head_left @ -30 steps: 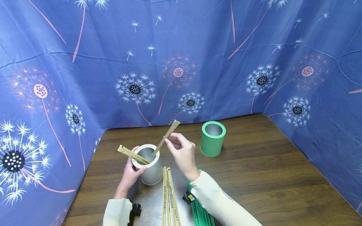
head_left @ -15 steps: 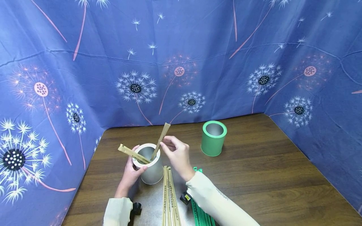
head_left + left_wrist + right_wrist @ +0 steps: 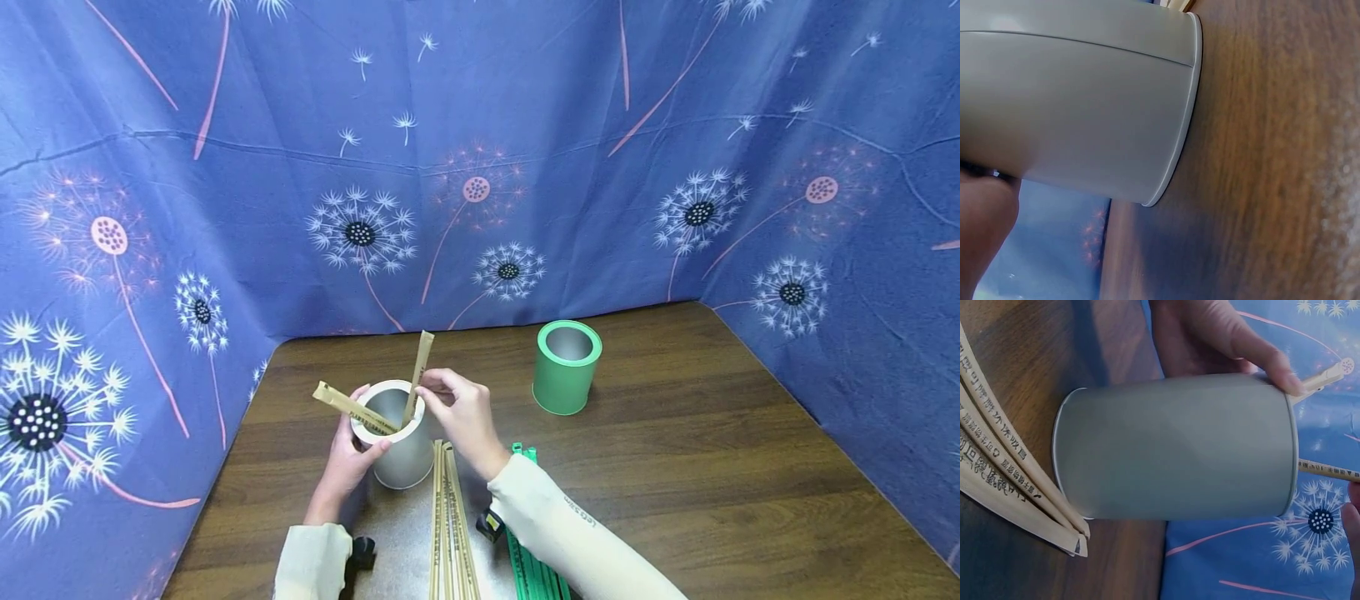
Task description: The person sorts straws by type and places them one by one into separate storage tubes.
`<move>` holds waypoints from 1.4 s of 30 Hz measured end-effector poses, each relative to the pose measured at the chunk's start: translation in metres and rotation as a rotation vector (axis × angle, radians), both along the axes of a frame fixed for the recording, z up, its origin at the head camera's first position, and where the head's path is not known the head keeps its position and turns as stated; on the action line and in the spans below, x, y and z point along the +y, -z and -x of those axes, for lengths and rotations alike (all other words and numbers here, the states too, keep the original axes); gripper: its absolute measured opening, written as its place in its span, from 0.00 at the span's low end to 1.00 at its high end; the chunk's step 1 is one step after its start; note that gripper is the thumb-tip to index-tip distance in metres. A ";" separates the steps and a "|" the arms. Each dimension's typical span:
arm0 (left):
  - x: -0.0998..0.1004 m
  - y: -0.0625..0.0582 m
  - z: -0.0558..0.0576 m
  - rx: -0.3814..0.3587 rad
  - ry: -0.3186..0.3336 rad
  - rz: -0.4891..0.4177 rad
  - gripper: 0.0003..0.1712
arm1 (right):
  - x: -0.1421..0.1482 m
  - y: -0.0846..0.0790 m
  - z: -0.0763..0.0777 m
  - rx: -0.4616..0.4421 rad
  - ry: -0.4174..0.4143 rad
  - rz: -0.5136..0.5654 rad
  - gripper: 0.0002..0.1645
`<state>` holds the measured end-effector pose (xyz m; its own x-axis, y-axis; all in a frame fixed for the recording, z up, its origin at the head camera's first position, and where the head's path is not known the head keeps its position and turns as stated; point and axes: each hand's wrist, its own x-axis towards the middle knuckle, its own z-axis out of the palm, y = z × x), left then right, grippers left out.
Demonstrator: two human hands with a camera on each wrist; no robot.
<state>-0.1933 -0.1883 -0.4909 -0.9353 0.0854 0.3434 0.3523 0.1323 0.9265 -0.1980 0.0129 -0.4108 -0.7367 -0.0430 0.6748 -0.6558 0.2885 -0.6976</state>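
My left hand holds a grey can with a white rim, fingers behind and thumb at the near side of its rim. One brown paper-wrapped straw leans out of this can to the left. Between thumb and fingertips, my right hand pinches a second brown wrapped straw, whose lower end is inside the can. The right wrist view shows the can standing on the table, the left thumb at its rim and the pinched straw beyond.
Brown wrapped straws lie in front of the grey can. Several green wrapped sticks or straws lie under the right forearm, partly hidden. A green can stands at the back right. Blue patterned cloth walls the wooden table.
My right hand has moved left and slightly down, bringing its straw deeper into the can and more upright. The left hand and the can stay in place.
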 end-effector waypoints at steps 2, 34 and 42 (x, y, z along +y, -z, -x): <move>0.000 0.000 0.000 0.009 0.002 -0.002 0.52 | 0.000 0.002 0.001 -0.012 -0.009 -0.010 0.07; 0.001 0.001 0.000 0.016 0.003 -0.017 0.52 | 0.011 0.010 0.001 -0.149 -0.064 0.027 0.11; 0.000 0.000 0.000 0.038 -0.005 -0.004 0.52 | 0.020 0.013 -0.001 -0.156 -0.035 0.021 0.11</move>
